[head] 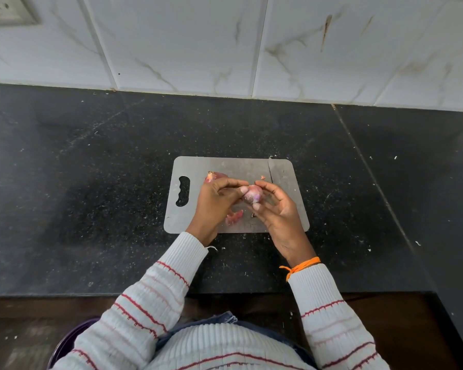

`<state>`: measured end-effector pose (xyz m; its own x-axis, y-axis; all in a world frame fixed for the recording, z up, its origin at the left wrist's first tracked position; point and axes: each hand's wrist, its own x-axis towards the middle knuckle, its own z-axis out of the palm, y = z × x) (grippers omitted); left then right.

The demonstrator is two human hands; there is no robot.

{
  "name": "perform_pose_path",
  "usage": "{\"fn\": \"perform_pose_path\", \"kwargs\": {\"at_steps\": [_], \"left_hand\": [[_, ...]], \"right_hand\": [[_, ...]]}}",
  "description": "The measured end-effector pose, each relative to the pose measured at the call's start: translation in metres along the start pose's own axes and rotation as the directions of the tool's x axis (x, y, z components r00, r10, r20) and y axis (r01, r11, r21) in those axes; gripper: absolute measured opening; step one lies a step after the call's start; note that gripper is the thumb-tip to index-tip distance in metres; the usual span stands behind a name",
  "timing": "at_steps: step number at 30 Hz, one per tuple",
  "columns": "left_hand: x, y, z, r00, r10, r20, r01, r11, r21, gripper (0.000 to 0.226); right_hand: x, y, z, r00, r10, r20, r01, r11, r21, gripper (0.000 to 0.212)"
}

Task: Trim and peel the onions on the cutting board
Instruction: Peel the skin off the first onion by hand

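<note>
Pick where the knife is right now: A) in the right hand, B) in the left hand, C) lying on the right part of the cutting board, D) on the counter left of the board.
C: the knife lies on the right part of the cutting board, untouched, while the left hand and right hand both hold the onion.
</note>
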<state>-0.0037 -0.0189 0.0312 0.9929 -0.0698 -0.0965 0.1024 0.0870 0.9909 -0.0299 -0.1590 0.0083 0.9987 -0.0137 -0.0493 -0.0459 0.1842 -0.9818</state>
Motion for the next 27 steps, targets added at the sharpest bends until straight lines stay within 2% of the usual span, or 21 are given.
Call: {"fn": "perform_pose_path", "kwargs": {"at_steps": [6,9,13,16,18,19,20,22,27], "left_hand": [[0.000,-0.001,0.000,0.995,0.094,-0.014,-0.091,0.988,0.127,0.009],[0.002,-0.002,0.001,0.981,0.194,-0.018,-0.180,0.938,0.295,0.009],[0.004,-0.004,0.002,0.930,0.365,0.036,-0.328,0.782,0.530,0.007],[0.006,-0.008,0.000,0.847,0.502,0.176,-0.485,0.594,0.642,0.014],[0.006,-0.010,0.001,0.821,0.504,0.269,-0.536,0.515,0.670,0.014],[0.004,-0.011,0.002,0.821,0.485,0.301,-0.545,0.507,0.668,0.010],[0.003,-0.013,0.003,0.818,0.473,0.327,-0.557,0.513,0.653,0.006],[0.002,-0.015,0.006,0.831,0.453,0.322,-0.550,0.585,0.597,0.015],[0.002,-0.012,0.005,0.926,0.363,0.107,-0.375,0.843,0.386,0.022]], "right_hand": [[-0.002,-0.004,-0.001,1.000,0.021,0.018,-0.020,1.000,-0.018,0.041],[-0.003,-0.005,-0.001,1.000,-0.019,-0.014,0.018,0.994,-0.105,0.041],[-0.002,-0.005,-0.001,0.996,-0.082,-0.048,0.069,0.972,-0.225,0.040],[-0.001,-0.004,-0.001,0.995,-0.088,-0.052,0.071,0.959,-0.273,0.041],[-0.002,-0.004,0.000,0.995,-0.086,-0.056,0.066,0.953,-0.296,0.039],[-0.002,-0.003,0.000,0.995,-0.081,-0.065,0.058,0.954,-0.296,0.038],[-0.002,-0.002,0.000,0.994,-0.076,-0.077,0.051,0.955,-0.292,0.037],[-0.001,0.000,-0.001,0.992,-0.072,-0.101,0.040,0.957,-0.286,0.034],[-0.004,-0.003,0.001,0.995,0.033,-0.099,-0.036,0.999,-0.034,0.026]]}}
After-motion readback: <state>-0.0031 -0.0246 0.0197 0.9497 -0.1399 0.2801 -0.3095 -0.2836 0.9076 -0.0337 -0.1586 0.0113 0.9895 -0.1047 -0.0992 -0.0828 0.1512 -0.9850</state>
